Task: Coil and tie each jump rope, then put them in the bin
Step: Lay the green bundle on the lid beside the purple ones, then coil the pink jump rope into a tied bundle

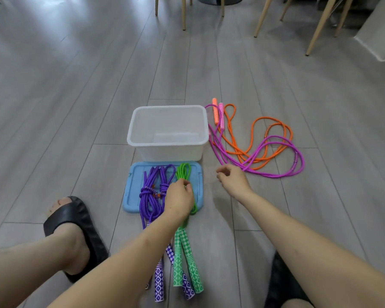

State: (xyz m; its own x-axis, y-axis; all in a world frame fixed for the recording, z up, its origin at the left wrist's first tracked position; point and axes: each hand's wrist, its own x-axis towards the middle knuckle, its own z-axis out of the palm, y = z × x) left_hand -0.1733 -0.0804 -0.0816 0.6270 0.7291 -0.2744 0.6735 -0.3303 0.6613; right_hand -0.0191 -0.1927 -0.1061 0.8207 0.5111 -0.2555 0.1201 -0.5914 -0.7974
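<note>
Because the green jump rope point(183, 174) is only pinched at its gathered middle by the left hand point(179, 197), its loops could spring apart if that hold slackens before a knot is drawn tight; whether any knot is there under the fingers I cannot tell. Its two green handles point(187, 258) trail back toward the person, nearer than the left hand, and would drag across the floor if the bundle were lifted carelessly, perhaps catching the purple jump ropes point(152, 192) that lie knotted just to the left of that hand on the blue lid point(131, 187). Beyond both hands stands the white bin point(168, 142), with nothing showing in it, so by my judgement no rope has gone in yet.

As for pose, the left forearm reaches forward with the wrist bent down, fingers and thumb curled onto the green cord. To its right, the right hand point(232, 182) hovers above the floor, fingers loosely curled and holding nothing. Just past it, further right, the pink jump rope point(276, 174) and orange jump rope point(249, 138) sprawl loose and intertwined; pulling one may tangle the other.
</note>
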